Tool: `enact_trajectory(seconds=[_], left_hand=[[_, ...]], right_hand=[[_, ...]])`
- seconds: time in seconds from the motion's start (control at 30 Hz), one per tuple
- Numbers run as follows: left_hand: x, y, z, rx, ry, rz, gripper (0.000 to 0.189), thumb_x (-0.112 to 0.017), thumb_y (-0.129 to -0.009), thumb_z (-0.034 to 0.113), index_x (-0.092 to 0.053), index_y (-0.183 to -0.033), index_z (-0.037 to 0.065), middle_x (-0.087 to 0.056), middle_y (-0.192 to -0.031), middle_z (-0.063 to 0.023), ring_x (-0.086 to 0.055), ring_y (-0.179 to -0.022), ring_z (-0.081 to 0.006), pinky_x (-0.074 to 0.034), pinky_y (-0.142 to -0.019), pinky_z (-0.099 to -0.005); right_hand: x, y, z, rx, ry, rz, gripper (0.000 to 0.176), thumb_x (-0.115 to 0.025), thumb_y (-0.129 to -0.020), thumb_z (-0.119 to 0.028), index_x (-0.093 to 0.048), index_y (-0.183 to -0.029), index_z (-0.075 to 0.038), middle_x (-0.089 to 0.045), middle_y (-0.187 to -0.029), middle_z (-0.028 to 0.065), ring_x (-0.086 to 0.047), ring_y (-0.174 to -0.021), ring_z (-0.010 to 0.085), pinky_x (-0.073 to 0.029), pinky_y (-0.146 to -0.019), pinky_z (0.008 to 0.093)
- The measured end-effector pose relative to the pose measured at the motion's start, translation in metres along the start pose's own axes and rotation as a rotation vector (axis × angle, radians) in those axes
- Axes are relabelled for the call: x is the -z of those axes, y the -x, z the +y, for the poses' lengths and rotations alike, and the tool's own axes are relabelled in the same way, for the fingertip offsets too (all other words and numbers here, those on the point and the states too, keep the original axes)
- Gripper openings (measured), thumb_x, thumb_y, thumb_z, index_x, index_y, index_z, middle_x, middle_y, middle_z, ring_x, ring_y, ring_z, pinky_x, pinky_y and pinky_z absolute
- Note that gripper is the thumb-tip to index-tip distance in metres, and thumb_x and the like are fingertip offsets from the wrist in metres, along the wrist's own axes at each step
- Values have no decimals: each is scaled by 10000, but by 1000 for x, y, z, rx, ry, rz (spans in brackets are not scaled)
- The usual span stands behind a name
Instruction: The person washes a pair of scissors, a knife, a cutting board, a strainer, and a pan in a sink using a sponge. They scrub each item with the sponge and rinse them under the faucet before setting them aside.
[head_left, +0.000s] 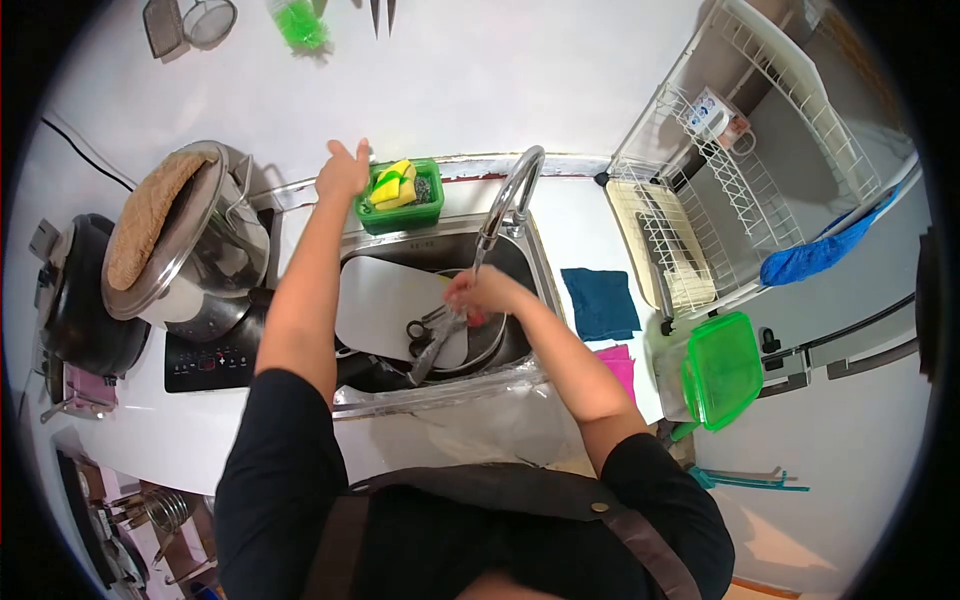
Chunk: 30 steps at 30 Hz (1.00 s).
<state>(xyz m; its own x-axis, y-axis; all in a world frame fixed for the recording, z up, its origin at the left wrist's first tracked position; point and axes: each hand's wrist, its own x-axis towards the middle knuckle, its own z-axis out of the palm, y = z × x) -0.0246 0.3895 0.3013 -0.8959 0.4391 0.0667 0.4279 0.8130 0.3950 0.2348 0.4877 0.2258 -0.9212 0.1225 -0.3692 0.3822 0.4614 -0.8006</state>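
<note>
My left hand (343, 172) reaches to the back wall, beside a green plastic basket (402, 215) holding a yellow and green sponge (393, 185) and a grey scrubber (424, 189). Its thumb and fingers stand apart, with nothing visible in them. Over the sink, my right hand (485, 292) is under the faucet (517, 190), fingers curled together. What they hold is hidden by blur and running water (437, 345). Below it lie a white cutting board (385, 305), black-handled scissors (416, 329) and a round pan or bowl (497, 345), partly covered.
Left of the sink (545, 265) are a large lidded pot (190, 265), a black cooker (85, 300) and an induction hob (210, 365). A blue cloth (600, 303), a pink cloth (618, 368), a green-lidded container (725, 370) and a white wire rack (700, 240) stand right.
</note>
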Motion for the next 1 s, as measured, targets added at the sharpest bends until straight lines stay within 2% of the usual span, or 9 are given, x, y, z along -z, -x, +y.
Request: enact_trajectory(seconds=[0.07,0.13,0.2,0.23,0.43,0.63,0.77,0.9,1.0], left_hand=[[-3,47,2,80,391,379,453,-457,-815,366,-370,-1012,-33,-549,-925,-238,-539,-860,-389,-413,-746,-456],[-60,79,-8,-182,367,691,431,-551,-768,284,-373,-996,-35,-550,-816,-197,-525,-759,-394,-407,-707,-459],[-91,124,-9,-57,657,142,307,-583,-747,225,-456,-910,-1,-538,-835,-177,-528,-800,-324,-413,-711,-374],[-116,145,-13,10,658,104,278,-586,-744,219,-489,-894,6,-559,-815,-157,-545,-784,-295,-422,-699,-368],[-124,223,-62,-72,685,23,199,-541,-773,158,-540,-909,13,-596,-772,-128,-583,-684,-208,-454,-623,-297],[-85,252,-77,-63,610,-16,158,-534,-775,111,-552,-901,17,-594,-739,-99,-558,-604,-160,-437,-561,-261],[-71,269,-78,-31,641,-52,158,-551,-768,102,-558,-904,20,-576,-697,-65,-515,-571,-109,-415,-543,-238],[-63,280,-89,-6,652,-22,149,-562,-766,90,-565,-895,15,-543,-649,-17,-464,-543,-59,-391,-532,-204],[-58,278,-94,12,664,-41,142,-557,-773,81,-567,-899,16,-516,-635,10,-437,-542,-36,-377,-531,-187]], right_hand=[[19,-31,38,298,456,339,128,-584,-739,-179,-657,-758,-76,-630,-691,98,-600,-598,180,-476,-574,302],[38,-29,23,178,370,614,116,-612,-665,-173,-635,-669,-59,-599,-661,151,-594,-636,283,-468,-607,352],[45,-55,44,227,373,724,86,-612,-661,-140,-635,-666,-57,-598,-657,152,-597,-635,284,-467,-611,355],[47,-63,52,202,405,759,72,-609,-659,-121,-635,-667,-55,-599,-658,152,-598,-637,282,-468,-616,355],[37,-76,54,-12,536,762,112,-537,-676,-107,-625,-630,-57,-595,-667,159,-594,-677,312,-472,-647,372],[23,-143,-67,834,254,1056,140,-557,-696,-128,-607,-793,-41,-580,-780,172,-548,-740,320,-445,-686,387],[17,-181,-70,459,708,626,213,-607,-694,-186,-616,-895,-114,-563,-967,128,-505,-902,328,-393,-835,398],[22,-202,-64,446,766,625,244,-637,-682,-197,-596,-908,-113,-588,-877,117,-533,-824,324,-431,-762,380],[38,-190,-71,573,260,786,198,-630,-686,-180,-575,-851,-87,-589,-824,131,-553,-723,325,-446,-679,383]])
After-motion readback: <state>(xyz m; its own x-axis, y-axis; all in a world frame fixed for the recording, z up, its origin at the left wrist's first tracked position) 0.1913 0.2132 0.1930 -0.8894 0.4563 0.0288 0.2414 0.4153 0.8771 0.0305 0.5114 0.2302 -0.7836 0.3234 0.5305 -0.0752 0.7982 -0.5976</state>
